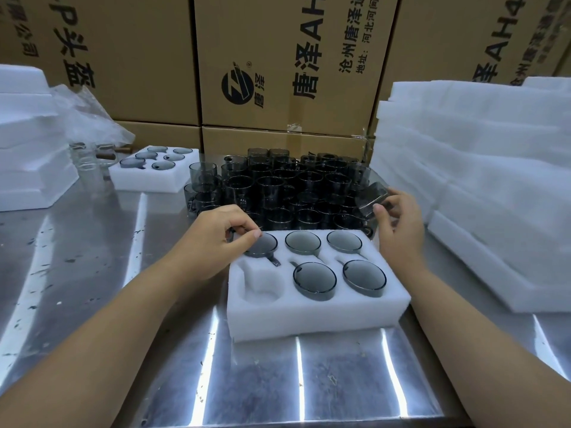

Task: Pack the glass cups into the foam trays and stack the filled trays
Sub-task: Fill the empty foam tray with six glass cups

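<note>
Head view: left hand (228, 233) is pinching a smoked-glass cup (262, 246) by its rim, seating it in the foam tray (309, 316), while right hand (398, 225) is gripping a second cup (370, 197), tilted, seemingly readied for the one empty pocket (262, 287)

Setting: packing station in a warehouse or factory stockroom. Evidence: wall of stacked cardboard cartons (278, 57) behind the bench, printed with a company logo and Chinese lettering (an address line included). Scuffed stainless steel table (92, 257) as work surface. Piles of white foam trays (479, 180) on both sides. Dozens of identical smoked glass cups (278, 186) massed mid-table. Crumpled plastic film (89, 118) at left.
</note>
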